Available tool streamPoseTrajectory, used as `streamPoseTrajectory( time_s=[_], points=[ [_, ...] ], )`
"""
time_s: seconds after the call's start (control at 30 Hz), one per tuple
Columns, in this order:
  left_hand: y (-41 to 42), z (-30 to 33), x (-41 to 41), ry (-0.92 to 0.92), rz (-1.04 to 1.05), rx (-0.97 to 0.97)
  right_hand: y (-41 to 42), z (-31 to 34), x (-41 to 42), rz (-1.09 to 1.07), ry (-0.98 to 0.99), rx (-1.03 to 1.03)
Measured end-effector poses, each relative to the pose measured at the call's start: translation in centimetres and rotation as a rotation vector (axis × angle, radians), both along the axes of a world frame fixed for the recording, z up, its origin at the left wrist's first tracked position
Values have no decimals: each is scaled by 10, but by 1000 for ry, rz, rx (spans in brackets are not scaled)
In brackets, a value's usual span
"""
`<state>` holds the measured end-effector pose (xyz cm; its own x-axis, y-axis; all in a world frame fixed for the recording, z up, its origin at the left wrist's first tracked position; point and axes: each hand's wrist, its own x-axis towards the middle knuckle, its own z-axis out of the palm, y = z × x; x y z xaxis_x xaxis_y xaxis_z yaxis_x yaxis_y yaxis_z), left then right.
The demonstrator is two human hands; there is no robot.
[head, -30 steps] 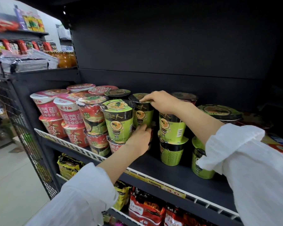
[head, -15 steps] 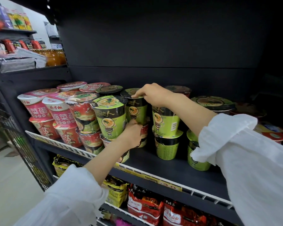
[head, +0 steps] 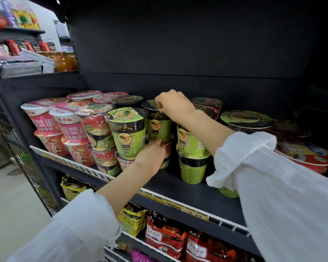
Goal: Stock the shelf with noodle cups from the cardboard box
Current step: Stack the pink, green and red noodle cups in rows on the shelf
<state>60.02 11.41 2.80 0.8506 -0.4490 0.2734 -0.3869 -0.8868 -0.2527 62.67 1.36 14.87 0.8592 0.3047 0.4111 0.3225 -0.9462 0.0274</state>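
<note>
A green noodle cup (head: 158,127) stands on top of a red cup (head: 168,149) in the second row of the dark shelf (head: 187,188). My right hand (head: 173,104) grips its lid rim from above. My left hand (head: 151,156) presses against the red cup beneath it, fingers wrapped on its side. Another green cup (head: 128,131) stands stacked in front to the left. To the right is a stack of two green cups (head: 191,157). The cardboard box is out of view.
Red and pink cups (head: 68,129) fill the shelf's left end. Wide bowl noodles (head: 301,154) sit at the right. A white wire rail (head: 80,163) edges the shelf front. Packet noodles (head: 165,235) lie on the shelf below. A mesh side panel (head: 27,159) stands left.
The camera has shifted slightly, so the shelf sits a little lower right in view. Both hands stay on the same stack; the right hand's fingers have pinched closer onto the lid rim.
</note>
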Motion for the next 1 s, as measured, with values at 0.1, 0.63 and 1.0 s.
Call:
streamPoseTrajectory(
  time_s=[0.1,0.63,1.0],
  points=[
    [-1,6,0,-5,27,17,1,4,0,-9,12,-55],
    [3,20,-3,150,34,-34,22,-1,5,-23,19,34],
    [1,19,-9,165,-212,-423,-34,-1,-38,-80,139,157]
  ],
)
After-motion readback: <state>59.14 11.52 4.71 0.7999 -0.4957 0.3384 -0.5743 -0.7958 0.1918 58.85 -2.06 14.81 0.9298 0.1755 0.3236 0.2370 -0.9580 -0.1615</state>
